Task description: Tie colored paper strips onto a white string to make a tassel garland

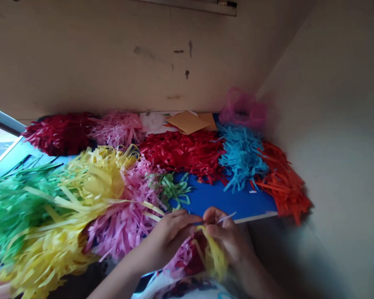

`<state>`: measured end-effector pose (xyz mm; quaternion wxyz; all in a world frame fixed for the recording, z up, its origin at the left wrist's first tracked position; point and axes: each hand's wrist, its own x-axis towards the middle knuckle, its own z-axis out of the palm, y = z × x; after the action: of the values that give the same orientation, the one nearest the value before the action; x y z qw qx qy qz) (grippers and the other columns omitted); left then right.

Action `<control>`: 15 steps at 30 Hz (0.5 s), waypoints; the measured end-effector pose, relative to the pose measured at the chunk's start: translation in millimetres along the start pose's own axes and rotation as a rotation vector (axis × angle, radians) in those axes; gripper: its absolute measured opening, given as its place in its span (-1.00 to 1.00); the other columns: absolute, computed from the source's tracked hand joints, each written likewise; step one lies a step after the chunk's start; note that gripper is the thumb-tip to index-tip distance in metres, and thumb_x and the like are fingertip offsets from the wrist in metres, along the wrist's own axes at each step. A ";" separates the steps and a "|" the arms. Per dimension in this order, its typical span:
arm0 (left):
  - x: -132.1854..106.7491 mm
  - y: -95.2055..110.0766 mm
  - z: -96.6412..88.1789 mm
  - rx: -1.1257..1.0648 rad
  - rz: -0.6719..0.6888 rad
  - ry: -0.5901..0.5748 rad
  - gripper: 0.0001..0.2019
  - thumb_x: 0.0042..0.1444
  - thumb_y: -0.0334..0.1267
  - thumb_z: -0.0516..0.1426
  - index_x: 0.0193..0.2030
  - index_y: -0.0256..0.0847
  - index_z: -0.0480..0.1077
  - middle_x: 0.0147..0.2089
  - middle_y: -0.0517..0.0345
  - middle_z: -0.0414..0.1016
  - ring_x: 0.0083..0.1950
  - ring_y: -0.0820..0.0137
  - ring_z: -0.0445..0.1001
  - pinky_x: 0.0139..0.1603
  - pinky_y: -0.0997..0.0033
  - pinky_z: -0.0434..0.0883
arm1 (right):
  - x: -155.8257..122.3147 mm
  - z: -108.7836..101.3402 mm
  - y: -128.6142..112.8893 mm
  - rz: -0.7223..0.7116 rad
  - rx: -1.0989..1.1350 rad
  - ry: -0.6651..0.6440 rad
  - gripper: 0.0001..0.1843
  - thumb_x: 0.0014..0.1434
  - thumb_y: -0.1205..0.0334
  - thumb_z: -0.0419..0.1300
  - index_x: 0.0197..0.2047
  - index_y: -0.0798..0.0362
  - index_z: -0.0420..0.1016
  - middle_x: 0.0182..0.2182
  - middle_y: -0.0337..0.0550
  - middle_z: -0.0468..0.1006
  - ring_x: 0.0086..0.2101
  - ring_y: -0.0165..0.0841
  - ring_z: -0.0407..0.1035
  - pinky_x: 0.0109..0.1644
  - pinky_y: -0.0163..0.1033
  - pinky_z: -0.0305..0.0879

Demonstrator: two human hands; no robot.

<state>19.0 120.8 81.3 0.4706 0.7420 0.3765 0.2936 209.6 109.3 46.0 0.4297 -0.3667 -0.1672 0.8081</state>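
Close together over the front edge of the table, both hands pinch at the top of a bunch of yellow paper strips (216,253), which hangs down between them. My left hand (176,230) reaches in from the left, its fingertips closed at the gathered end. My right hand (226,236) is closed round the same end from the right. A thin white strip (228,217) pokes out past the right fingers. Beneath the hands lie pink strips (180,253) and dark red strips (198,255), partly hidden.
Piles of green (18,203), yellow (96,178), pink (131,224), red (183,153), light blue (241,153) and orange-red strips (283,178) cover much of the blue table (224,197). Brown envelopes (187,121) and a pink plastic bag (243,110) lie along the wall.
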 end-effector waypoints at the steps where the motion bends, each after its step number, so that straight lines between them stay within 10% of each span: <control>1: -1.2 -0.2 -0.4 -0.050 -0.025 -0.010 -0.75 0.32 -0.28 0.00 0.05 -0.15 0.41 -0.19 0.01 0.57 -0.19 0.36 0.53 -0.22 0.46 0.45 | 0.1 -1.2 -0.9 0.011 -0.043 -0.020 -0.58 -0.25 0.20 0.55 -0.34 0.06 0.48 -0.51 -0.33 0.48 -0.55 -0.52 0.33 -0.46 -0.44 0.20; 11: -7.6 -6.3 -10.9 0.125 0.022 -0.069 -0.79 0.31 -0.33 0.02 -0.04 -0.13 0.46 -0.26 0.10 0.52 -0.24 0.44 0.51 -0.25 0.55 0.39 | 0.0 -8.4 -13.7 0.084 -0.279 -0.237 -0.58 -0.02 0.07 0.42 -0.21 0.09 0.37 -0.63 -0.28 0.52 -0.65 -0.51 0.29 -0.55 -0.44 0.14; 15: -9.9 -11.4 -5.8 0.387 0.208 0.099 -0.79 0.30 -0.31 0.05 -0.06 -0.20 0.49 -0.37 0.09 0.48 -0.39 0.45 0.45 -0.41 0.55 0.35 | -2.5 -4.3 -10.5 0.093 -0.220 -0.210 -0.54 -0.08 0.07 0.46 -0.25 0.07 0.34 -0.65 -0.29 0.52 -0.67 -0.52 0.28 -0.57 -0.48 0.12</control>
<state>5.8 118.4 72.2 0.2675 0.8381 0.3700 0.2987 219.7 113.2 50.4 0.3294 -0.3325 -0.2815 0.8377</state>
